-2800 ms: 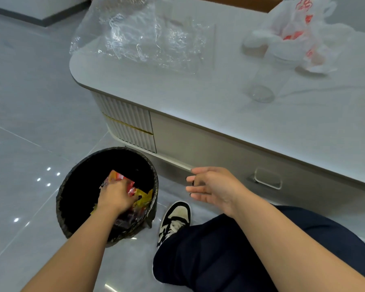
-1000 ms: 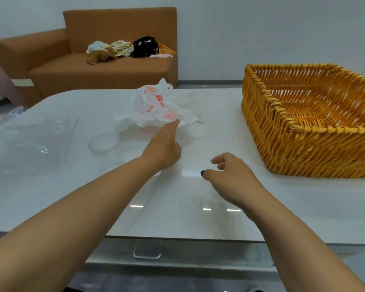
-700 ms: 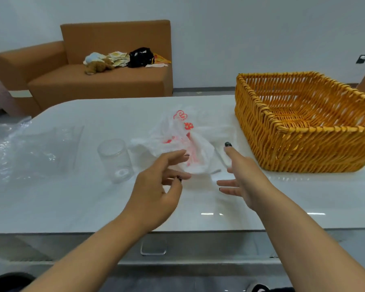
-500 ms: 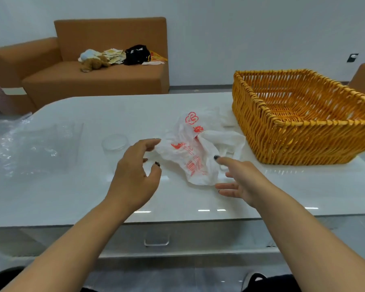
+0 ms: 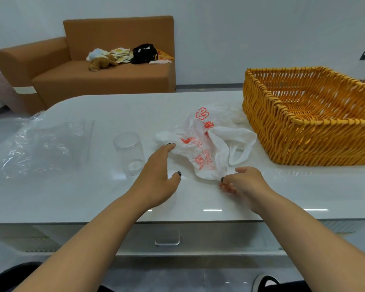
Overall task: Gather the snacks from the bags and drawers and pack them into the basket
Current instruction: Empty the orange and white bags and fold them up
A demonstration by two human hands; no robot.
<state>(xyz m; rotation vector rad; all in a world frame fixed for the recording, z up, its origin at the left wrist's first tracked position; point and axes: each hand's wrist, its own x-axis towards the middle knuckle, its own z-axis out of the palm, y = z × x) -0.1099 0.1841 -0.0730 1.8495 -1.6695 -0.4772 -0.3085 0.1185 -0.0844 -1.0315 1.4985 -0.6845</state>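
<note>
A crumpled white plastic bag (image 5: 207, 144) with red print lies on the white table (image 5: 93, 194), just left of an orange wicker basket (image 5: 303, 131) whose inside shows only its woven bottom. My left hand (image 5: 158, 178) hovers at the bag's left edge with fingers spread, the fingertips touching the plastic. My right hand (image 5: 242, 182) pinches the bag's near bottom corner between thumb and fingers. A drawer with a recessed handle (image 5: 167, 239) sits shut in the table's front. No snack shows on the table.
An empty clear plastic jar (image 5: 130, 152) stands just left of my left hand. A clear plastic bag (image 5: 34, 146) lies at the table's left end. Behind stands a brown sofa (image 5: 105, 66) with a plush toy, a black bag and papers.
I turned from the black bin on the floor to the table. The white bag slid nearer and rightward, and my right hand has closed on its near corner while my left reached its edge.
</note>
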